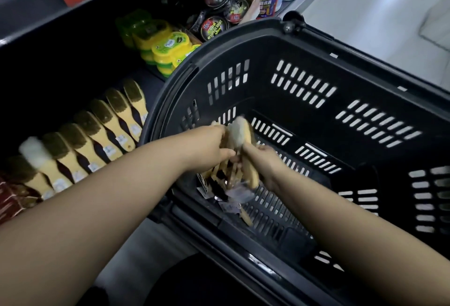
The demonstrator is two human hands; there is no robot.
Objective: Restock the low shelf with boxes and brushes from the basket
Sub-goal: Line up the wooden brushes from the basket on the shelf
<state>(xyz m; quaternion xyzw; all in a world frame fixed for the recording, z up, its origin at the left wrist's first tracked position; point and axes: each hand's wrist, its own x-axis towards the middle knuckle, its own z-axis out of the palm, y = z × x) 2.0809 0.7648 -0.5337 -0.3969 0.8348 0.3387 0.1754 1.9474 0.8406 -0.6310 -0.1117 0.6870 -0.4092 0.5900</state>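
Bare forearms (117,184), left hand (209,150), right hand (265,162)

The basket (304,45) is matt dark plastic. Left of it, the shelved brushes (102,137) have pale wooden handles and dark bristles; beyond it, tins (214,28) shine glossy.

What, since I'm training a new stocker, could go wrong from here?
1. The left hand and right hand grip a whole bundle of brushes at once, so one may slip and drop back into the basket.
2. The brush row beside the basket is packed tight and overlapping; pushing more in could knock it askew.
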